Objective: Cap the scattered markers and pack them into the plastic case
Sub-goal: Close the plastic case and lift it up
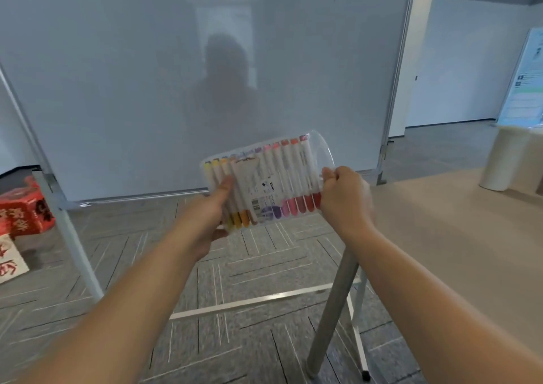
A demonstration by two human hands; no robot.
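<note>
**Markers packed, case in hand**

The job looked nearly finished. The plastic case [323, 154] was held up in the air in front of the whiteboard [147, 75], just left of the table [455, 222], and a full row of markers [291, 175] lay side by side inside it, all apparently capped. No loose markers were in view.

The left hand [205, 216] held the case's left end, thumb lying across the front. The right hand [343, 198] gripped the right edge with curled fingers.

The case was clear and thin. The marker colours ran from yellow through purple to red, and a white label [258, 189] sat at the front. The far right corner bowed outward, so closing it probably remained.
</note>
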